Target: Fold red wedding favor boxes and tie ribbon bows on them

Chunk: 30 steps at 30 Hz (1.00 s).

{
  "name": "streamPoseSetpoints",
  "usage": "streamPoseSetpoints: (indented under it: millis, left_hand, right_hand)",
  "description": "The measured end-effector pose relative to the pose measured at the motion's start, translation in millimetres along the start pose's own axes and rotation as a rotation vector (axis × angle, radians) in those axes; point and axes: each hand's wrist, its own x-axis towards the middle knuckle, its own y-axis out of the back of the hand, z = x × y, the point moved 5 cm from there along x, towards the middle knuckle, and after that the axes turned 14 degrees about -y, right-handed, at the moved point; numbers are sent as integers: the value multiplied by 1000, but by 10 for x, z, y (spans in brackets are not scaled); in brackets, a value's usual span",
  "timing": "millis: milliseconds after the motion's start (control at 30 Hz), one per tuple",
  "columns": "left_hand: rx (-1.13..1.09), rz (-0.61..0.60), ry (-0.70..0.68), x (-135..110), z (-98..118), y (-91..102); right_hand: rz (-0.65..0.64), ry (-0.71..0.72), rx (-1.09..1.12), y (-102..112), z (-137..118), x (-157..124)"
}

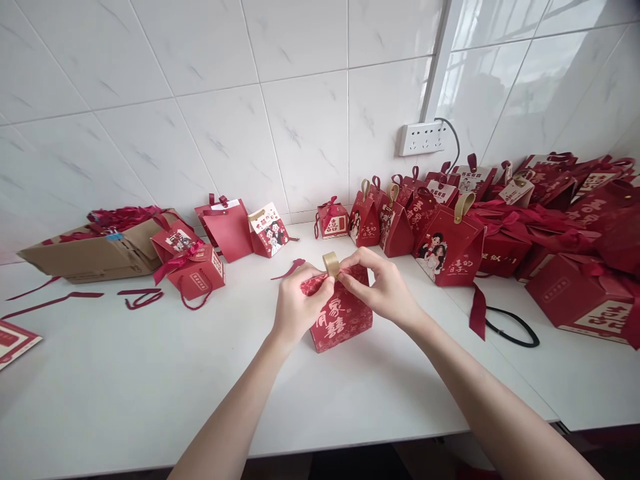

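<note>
A red gift box [345, 320] with pale Chinese lettering stands on the white table in front of me, its top narrowing to a ridge. From that ridge rises a loop of gold ribbon [331, 263]. My left hand [299, 300] pinches the left part of the ridge, thumb just below the loop. On the other side, my right hand [377, 283] has its thumb and fingertips at the base of the ribbon and on the box's top edge. Where the ribbon meets the card is partly hidden by my fingertips.
Many finished-looking red gift boxes [450, 243] crowd the right and back. At the left lies a cardboard box [113, 257] of red ribbons, near a small red box [199, 272]. A black loop [520, 339] and loose ribbon strips [75, 295] lie on the table [150, 387]. A power strip [424, 139] is on the wall.
</note>
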Motion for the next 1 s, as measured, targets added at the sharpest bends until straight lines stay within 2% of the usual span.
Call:
streamPoseSetpoints:
  millis: [367, 667, 1000]
  left_hand:
    - [-1, 10, 12, -4, -26, -4]
    - [-7, -6, -15, -6, -10, -2]
    - [-15, 15, -1, -12, -23, -3]
  right_hand:
    - [53, 29, -34, -44, -5, -35]
    - [23, 27, -18, -22, 5, -19]
    - [65, 32, -110, -55, -31, -50]
